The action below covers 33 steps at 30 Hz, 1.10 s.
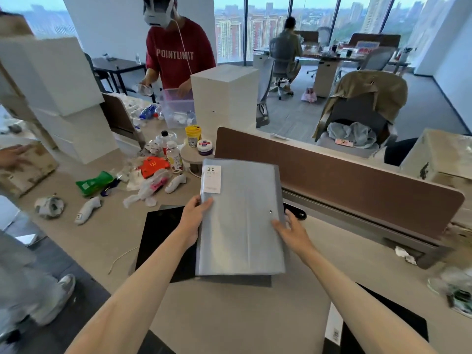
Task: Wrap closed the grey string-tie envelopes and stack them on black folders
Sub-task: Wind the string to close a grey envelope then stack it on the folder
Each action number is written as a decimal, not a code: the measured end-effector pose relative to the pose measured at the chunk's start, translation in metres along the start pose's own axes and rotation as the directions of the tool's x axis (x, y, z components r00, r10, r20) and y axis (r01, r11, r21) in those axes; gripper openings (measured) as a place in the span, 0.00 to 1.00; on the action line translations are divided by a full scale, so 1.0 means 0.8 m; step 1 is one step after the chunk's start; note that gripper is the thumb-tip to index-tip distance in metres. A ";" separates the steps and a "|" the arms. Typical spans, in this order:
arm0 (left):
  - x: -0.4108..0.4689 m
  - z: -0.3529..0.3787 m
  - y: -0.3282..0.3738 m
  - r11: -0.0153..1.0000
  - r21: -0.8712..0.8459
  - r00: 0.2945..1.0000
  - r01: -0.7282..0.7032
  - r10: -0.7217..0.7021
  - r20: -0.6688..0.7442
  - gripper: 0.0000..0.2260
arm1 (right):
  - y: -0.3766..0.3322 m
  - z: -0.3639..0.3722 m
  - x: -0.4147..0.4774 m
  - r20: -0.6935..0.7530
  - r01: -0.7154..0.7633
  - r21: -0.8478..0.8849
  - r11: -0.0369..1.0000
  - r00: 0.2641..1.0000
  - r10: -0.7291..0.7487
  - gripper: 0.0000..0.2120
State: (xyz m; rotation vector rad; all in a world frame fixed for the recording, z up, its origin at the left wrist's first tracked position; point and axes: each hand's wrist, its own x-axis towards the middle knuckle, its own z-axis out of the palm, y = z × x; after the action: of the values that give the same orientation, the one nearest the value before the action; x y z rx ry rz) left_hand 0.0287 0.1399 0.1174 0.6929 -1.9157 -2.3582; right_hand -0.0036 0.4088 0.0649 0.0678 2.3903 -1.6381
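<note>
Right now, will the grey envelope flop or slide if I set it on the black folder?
Probably fairly stiff: the grey envelope lies flat with the left hand and right hand only at its side edges. Its glossy face may slide on the shiny black folder.

High-rise office: desks (255, 315), swivel chairs (281, 62), partition (332, 172).

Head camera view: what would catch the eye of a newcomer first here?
A flat grey plastic envelope with a white "20" label sits at the centre over a black folder; the left hand grips its left edge, the right hand touches its right edge. To its left lies a heap of crumpled wrappers, and behind that stands a person in a red T-shirt.
</note>
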 end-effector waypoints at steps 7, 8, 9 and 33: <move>0.025 -0.021 -0.082 0.991 0.129 0.998 0.020 -0.026 0.049 0.11 | 0.047 0.021 -0.001 0.138 -0.170 0.078 0.982 0.978 0.159 0.07; 0.031 -0.024 -0.097 0.992 0.121 0.997 0.046 -0.054 0.060 0.10 | 0.057 0.024 -0.001 0.139 -0.190 0.067 0.979 0.974 0.180 0.07; 0.036 -0.027 -0.109 0.989 0.131 0.994 0.073 -0.083 0.072 0.10 | 0.065 0.027 -0.002 0.133 -0.214 0.053 0.975 0.970 0.205 0.08; 0.031 0.013 -0.253 -0.234 0.604 0.630 -0.762 -0.483 0.608 0.31 | 0.143 0.025 -0.051 0.188 -0.227 -0.631 0.742 0.883 0.430 0.05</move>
State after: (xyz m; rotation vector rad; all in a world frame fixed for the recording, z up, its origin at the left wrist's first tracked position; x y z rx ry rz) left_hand 0.0545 0.1918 -0.0785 -1.1119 -3.5828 0.1226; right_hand 0.0597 0.4366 -0.0375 0.0996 2.3371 -0.6281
